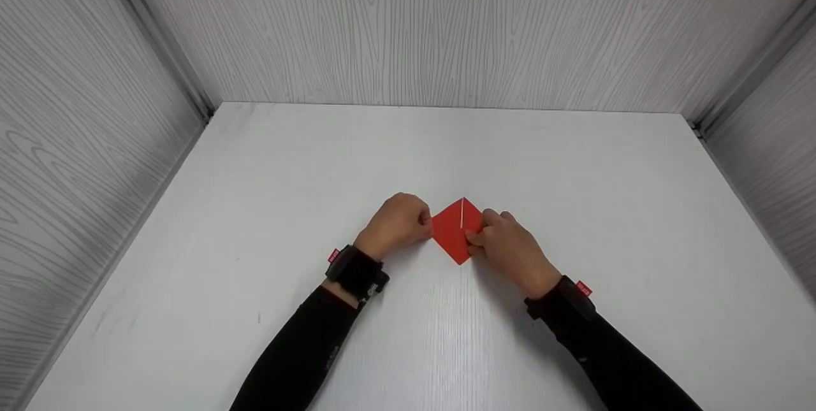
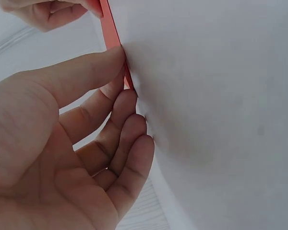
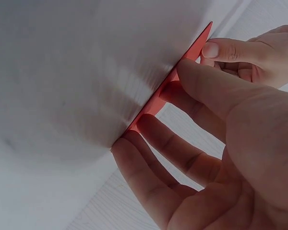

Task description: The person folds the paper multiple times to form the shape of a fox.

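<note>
A small folded piece of red paper (image 1: 450, 230), diamond-shaped with a thin white line running down from its top corner, lies between the two hands in the head view. The left hand (image 1: 400, 221) pinches its left corner between thumb and forefinger, the other fingertips resting at the white surface in the left wrist view. On the paper's right side, the right hand (image 1: 508, 246) grips the edge, its thumb over the face. In the right wrist view the red paper (image 3: 156, 101) appears nearly edge-on, with several right fingertips along it.
The white tabletop (image 1: 306, 162) spreads around the hands. Grey wood-grain panels stand at the back (image 1: 408, 28), left (image 1: 70, 118) and right (image 1: 771, 143). Both wrists wear black bands with a small red tag, below which are black sleeves (image 1: 299, 350).
</note>
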The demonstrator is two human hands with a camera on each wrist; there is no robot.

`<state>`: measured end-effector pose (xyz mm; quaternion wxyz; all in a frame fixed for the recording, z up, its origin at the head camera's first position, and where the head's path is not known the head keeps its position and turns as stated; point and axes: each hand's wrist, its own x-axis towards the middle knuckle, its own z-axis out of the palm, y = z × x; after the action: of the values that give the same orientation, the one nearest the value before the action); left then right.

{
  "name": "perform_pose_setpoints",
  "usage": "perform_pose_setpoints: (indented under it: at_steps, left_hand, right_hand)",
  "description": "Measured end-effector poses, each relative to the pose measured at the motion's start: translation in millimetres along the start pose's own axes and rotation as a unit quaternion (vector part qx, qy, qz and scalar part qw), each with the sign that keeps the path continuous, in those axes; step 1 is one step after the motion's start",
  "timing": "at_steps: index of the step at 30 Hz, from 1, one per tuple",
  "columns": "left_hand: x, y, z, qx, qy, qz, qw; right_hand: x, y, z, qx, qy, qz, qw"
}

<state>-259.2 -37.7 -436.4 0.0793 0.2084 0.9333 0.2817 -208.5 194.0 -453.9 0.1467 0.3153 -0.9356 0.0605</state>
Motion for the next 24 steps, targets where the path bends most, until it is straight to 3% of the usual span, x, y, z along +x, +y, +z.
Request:
perform_pose_setpoints:
  at_steps: [9,17,24]
  left_hand:
    - [0.9,-3.2,-2.5,0.022,0.025,-0.029,0.9990]
    - [4.8,-11.6,-5.0,0.069,0.080,-0.050,0.9931]
    - [2.4,-11.9,-9.1,0.082,0.082,-0.047,0.9921]
  right_hand:
    - [-0.2,-3.4,-1.7,0.013,-0.014,0.018,0.9996]
    - [-1.5,-3.7,-2.8,0.017,-0.019,0.017,0.9995]
    - [-3.3,-2.1,-2.1,0.011,-0.007,0.004,0.9999]
